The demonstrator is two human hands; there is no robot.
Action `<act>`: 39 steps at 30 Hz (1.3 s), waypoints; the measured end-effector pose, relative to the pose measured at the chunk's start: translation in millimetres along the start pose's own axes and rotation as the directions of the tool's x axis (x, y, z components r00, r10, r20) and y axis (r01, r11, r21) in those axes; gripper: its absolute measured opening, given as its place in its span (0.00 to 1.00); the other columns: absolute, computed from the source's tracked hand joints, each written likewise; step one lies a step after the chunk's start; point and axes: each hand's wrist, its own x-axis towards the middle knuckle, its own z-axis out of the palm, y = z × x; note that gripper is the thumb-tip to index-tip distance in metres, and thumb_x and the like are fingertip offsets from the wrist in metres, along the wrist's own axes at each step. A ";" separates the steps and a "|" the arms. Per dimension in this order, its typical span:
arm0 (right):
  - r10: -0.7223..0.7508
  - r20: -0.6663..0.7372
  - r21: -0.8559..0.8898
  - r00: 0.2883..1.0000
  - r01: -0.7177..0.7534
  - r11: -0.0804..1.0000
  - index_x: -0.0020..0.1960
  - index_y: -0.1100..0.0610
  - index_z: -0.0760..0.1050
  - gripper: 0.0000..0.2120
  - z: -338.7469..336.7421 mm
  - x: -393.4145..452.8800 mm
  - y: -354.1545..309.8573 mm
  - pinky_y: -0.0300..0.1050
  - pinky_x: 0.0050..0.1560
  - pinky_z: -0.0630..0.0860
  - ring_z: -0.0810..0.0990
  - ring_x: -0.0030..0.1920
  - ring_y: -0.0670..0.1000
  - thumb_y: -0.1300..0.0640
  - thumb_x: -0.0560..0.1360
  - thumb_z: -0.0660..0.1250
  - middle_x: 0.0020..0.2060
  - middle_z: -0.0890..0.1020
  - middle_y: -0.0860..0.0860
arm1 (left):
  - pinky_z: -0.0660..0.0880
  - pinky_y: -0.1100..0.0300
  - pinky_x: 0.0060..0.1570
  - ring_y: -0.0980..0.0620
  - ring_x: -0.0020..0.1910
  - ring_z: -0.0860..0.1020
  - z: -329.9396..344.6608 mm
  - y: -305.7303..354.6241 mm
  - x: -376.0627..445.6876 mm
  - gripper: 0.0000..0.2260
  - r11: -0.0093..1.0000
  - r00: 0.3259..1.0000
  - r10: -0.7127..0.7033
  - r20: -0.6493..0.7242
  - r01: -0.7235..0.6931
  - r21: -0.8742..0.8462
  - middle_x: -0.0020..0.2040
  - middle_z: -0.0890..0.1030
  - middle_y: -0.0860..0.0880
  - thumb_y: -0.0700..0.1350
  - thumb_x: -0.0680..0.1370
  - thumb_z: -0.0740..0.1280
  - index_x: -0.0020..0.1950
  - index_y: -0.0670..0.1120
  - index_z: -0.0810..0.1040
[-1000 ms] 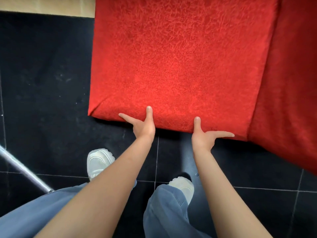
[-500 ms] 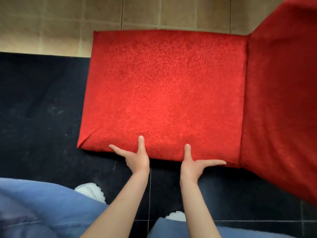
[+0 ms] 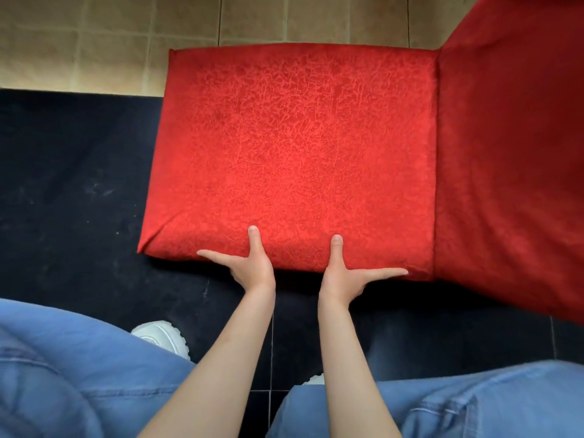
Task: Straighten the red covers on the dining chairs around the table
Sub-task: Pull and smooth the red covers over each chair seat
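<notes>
A red textured cover lies smooth over the chair seat [image 3: 294,147] and runs up the chair back [image 3: 512,153] on the right. Both my hands are at the seat's near edge. My left hand [image 3: 252,267] has its thumb lying on top of the cover and its index finger stretched left along the edge. My right hand [image 3: 344,276] mirrors it, thumb on top and index finger stretched right along the edge. The other fingers of both hands are hidden below the edge.
The chair stands on black floor tiles [image 3: 72,184], with beige tiles [image 3: 110,42] beyond it. My blue-jeaned legs [image 3: 63,374] and a white shoe [image 3: 161,336] are close below the seat.
The view has risen and pulled back, so the whole seat and more of the chair back show. My hands have stayed on the near edge, thumbs on top.
</notes>
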 end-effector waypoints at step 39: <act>0.085 -0.050 0.218 0.995 -0.072 0.973 0.74 0.41 0.26 0.66 6.4 -4.7 -16.4 0.46 0.68 0.66 0.71 0.68 0.56 0.47 0.64 0.80 0.76 0.58 0.57 | 0.65 0.58 0.58 0.45 0.66 0.72 -1.5 7.0 2.3 0.56 0.990 0.991 -0.131 -0.028 0.130 -0.059 0.73 0.66 0.42 0.61 0.68 0.75 0.74 0.61 0.30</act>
